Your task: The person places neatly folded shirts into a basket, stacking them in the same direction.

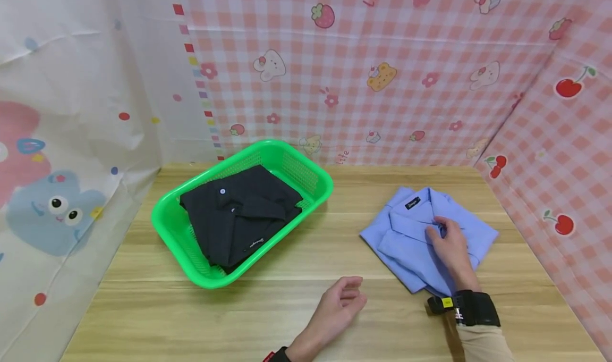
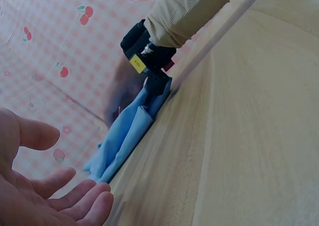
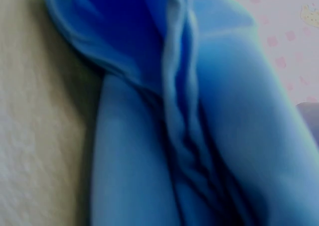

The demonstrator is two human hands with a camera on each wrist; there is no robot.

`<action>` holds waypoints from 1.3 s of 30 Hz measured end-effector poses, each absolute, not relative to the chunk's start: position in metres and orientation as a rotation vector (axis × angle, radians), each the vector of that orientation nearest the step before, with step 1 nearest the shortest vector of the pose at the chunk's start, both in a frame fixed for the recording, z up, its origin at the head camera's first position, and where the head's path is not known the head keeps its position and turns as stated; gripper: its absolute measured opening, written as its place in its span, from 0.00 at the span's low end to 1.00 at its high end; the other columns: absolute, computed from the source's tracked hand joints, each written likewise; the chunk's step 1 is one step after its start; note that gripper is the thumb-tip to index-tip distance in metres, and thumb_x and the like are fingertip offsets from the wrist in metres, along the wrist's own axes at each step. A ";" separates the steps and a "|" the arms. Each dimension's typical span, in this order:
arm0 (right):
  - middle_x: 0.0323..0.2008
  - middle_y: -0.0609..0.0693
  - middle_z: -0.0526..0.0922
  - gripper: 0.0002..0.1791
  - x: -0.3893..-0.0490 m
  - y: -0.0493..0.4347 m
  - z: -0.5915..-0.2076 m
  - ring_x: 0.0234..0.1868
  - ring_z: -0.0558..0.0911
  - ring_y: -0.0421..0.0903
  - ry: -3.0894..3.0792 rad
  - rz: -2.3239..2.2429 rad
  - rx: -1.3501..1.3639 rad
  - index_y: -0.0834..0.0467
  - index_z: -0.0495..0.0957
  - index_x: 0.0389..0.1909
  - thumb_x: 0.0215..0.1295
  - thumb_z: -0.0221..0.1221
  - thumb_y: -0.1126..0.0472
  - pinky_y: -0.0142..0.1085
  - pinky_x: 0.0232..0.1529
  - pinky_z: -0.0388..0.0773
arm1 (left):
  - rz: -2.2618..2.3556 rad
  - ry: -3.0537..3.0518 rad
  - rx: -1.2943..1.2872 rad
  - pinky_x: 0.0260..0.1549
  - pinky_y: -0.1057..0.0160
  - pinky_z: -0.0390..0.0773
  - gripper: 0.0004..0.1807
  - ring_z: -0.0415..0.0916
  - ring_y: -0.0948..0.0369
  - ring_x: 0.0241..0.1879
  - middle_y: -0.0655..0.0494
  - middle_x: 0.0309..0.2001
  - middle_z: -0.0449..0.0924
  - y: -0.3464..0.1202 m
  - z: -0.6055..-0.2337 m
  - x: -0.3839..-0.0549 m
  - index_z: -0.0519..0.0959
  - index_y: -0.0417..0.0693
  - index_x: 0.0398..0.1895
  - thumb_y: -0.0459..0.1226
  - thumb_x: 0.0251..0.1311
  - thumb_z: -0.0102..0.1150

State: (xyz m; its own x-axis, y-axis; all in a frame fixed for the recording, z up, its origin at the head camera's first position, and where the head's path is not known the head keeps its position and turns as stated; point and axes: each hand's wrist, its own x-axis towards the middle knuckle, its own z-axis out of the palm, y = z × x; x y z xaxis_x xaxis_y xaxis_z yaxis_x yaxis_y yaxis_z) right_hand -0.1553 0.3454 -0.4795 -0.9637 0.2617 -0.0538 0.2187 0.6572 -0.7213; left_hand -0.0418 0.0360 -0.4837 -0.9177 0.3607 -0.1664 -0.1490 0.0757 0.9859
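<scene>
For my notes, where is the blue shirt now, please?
In the head view, the blue shirt lies right of the green basket, under the right hand.

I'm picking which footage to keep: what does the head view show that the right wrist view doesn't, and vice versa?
Only the head view shows the green basket, the black shirt inside it and the left hand.

Only the right wrist view looks into a deep-blue hollow among the folds.

Both share the blue shirt, wooden table and pink checked wall covering.
</scene>
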 end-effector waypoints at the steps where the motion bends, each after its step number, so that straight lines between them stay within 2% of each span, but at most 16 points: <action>1: 0.74 0.74 0.58 0.31 -0.155 0.344 -0.479 0.76 0.57 0.70 -2.814 1.219 -0.409 0.71 0.59 0.74 0.80 0.49 0.56 0.64 0.75 0.55 | 1.899 1.993 0.208 0.60 0.54 0.78 0.24 0.77 0.50 0.60 0.45 0.65 0.77 0.036 -0.484 -0.042 0.75 0.40 0.66 0.40 0.71 0.59; 23: 0.73 0.74 0.59 0.32 -0.147 0.329 -0.476 0.76 0.57 0.70 -2.858 1.219 -0.391 0.72 0.59 0.74 0.79 0.51 0.56 0.63 0.75 0.55 | 1.954 1.964 0.151 0.58 0.48 0.79 0.24 0.78 0.48 0.59 0.43 0.63 0.78 0.040 -0.486 -0.045 0.74 0.37 0.66 0.37 0.69 0.61; 33: 0.73 0.74 0.59 0.32 -0.144 0.321 -0.477 0.76 0.58 0.70 -2.877 1.181 -0.400 0.71 0.60 0.74 0.79 0.52 0.56 0.63 0.75 0.55 | 2.030 1.839 -0.006 0.60 0.51 0.78 0.33 0.77 0.47 0.61 0.43 0.62 0.78 0.044 -0.488 -0.049 0.65 0.33 0.72 0.37 0.68 0.62; 39: 0.72 0.74 0.61 0.31 -0.144 0.318 -0.477 0.75 0.59 0.70 -2.874 1.150 -0.386 0.72 0.61 0.73 0.79 0.52 0.56 0.63 0.74 0.55 | 2.073 1.789 -0.036 0.60 0.51 0.78 0.34 0.76 0.46 0.62 0.42 0.62 0.77 0.046 -0.490 -0.050 0.63 0.31 0.73 0.36 0.69 0.62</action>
State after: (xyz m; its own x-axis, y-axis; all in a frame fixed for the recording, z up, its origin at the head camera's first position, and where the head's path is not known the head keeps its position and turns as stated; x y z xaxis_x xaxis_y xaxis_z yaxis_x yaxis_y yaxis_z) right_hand -0.1437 0.3179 -0.4769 -0.9691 0.2361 -0.0708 0.2198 0.6977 -0.6819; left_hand -0.0502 0.0458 -0.4900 -0.9197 0.2803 -0.2749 -0.3129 -0.1005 0.9445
